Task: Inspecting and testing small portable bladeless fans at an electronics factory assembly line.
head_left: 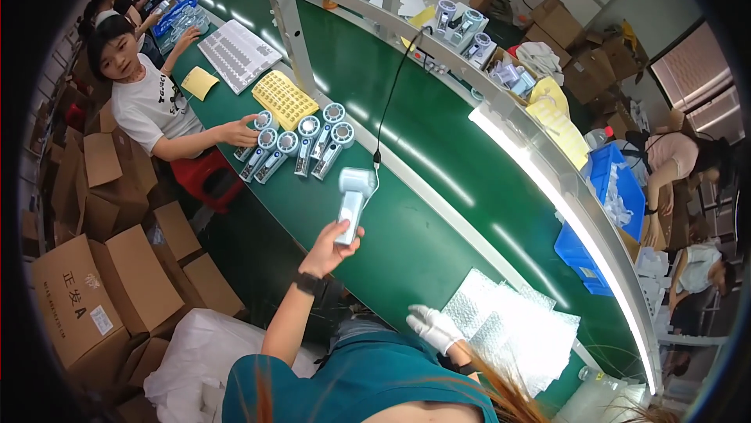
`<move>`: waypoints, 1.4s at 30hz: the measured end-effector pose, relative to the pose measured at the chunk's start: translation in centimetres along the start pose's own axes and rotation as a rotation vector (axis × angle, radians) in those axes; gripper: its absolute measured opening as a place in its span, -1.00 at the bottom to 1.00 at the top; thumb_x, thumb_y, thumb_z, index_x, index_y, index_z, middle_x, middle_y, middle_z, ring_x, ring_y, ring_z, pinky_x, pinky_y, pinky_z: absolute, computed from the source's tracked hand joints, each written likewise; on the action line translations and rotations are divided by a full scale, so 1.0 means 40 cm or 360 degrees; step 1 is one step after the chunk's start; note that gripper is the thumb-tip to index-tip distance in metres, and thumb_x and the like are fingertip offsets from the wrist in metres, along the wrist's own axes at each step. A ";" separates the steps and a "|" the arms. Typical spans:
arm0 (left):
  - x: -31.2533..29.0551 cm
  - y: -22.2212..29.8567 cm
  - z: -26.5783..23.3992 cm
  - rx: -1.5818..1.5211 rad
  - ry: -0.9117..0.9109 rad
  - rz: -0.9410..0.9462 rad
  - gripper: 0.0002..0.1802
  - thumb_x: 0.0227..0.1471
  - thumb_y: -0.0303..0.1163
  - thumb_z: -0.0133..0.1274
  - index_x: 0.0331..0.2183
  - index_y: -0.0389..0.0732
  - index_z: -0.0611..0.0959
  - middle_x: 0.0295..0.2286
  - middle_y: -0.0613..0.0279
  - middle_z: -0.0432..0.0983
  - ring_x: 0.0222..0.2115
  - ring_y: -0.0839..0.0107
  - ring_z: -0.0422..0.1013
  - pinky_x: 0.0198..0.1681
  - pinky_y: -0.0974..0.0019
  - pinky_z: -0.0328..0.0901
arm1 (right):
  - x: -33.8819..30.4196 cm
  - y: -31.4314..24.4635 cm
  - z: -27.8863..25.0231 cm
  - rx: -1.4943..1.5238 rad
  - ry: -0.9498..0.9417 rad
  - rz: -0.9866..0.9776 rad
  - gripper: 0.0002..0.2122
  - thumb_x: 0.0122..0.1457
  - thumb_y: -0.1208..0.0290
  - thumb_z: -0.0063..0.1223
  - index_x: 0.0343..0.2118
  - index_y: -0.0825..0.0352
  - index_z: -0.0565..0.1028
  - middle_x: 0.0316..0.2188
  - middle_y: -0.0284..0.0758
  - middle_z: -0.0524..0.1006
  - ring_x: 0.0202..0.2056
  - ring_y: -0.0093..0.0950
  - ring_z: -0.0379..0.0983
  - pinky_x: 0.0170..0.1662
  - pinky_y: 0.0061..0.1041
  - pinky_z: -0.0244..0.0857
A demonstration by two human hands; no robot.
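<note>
My left hand [328,251] is wrapped round the handle of a pale blue handheld fan [353,202], held upright over the green bench. A thin white cable [372,191] runs along the fan's right side up to a hanging black cord [381,122]. In a white glove, my right hand [435,328] rests by the bench's near edge with its fingers stretched out and nothing in them. Close to it on the right lies a stack of bubble-wrap bags [508,329]. Several more handheld fans [303,155] lie grouped on the bench, beyond my left hand.
A co-worker at the left [152,102] reaches a hand to the grouped fans. Behind them sit a yellow tray [285,100] and a white sheet-like tray [238,55]. A metal post [288,24] and a lit tube lamp [563,212] border the bench. Cardboard boxes [86,298] stand at the left.
</note>
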State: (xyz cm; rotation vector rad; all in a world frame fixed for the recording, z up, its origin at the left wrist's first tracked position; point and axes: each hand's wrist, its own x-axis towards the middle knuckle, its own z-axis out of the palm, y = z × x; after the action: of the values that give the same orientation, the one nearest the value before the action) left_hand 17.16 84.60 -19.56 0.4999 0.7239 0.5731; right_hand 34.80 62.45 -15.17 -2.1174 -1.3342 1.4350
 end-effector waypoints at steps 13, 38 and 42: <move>-0.219 -0.095 0.315 0.0189 -0.1174 -0.0474 -0.49 -0.05 -0.26 -0.03 -0.12 -0.28 0.19 -0.46 0.06 0.38 -0.64 0.46 0.34 -0.64 0.52 0.21 | -0.102 -0.130 -0.154 0.1497 0.1118 -0.0793 -0.46 -0.02 0.36 0.06 0.02 0.36 0.14 -0.06 -0.25 0.27 -0.10 -0.44 0.27 -0.05 -0.49 0.16; -0.274 -0.184 0.437 0.1764 -0.0884 0.0527 -0.54 -0.04 -0.26 -0.01 -0.11 -0.28 0.35 -0.43 0.07 0.40 -0.54 0.38 0.38 -0.47 0.37 0.28 | -0.225 -0.048 -0.168 0.1699 0.1317 -0.0510 -0.75 0.06 0.34 -0.03 -0.22 0.34 0.36 -0.37 -0.39 0.39 -0.27 -0.62 0.32 -0.20 -0.62 0.21; -0.299 -0.188 0.445 0.2108 -0.0823 0.0936 -0.55 -0.07 -0.27 0.03 -0.14 -0.28 0.39 -0.35 0.00 0.41 -0.43 0.24 0.40 -0.34 0.31 0.28 | -0.211 -0.030 -0.146 0.1769 0.1505 -0.0642 -0.69 -0.04 0.40 0.07 -0.22 0.37 0.36 -0.35 -0.35 0.42 -0.32 -0.61 0.35 -0.24 -0.62 0.24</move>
State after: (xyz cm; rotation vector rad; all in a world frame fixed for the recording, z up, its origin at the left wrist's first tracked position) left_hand 25.16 67.43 -6.98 2.0566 0.3558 0.3984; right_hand 38.26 57.95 -6.51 -1.2958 -0.3566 0.5564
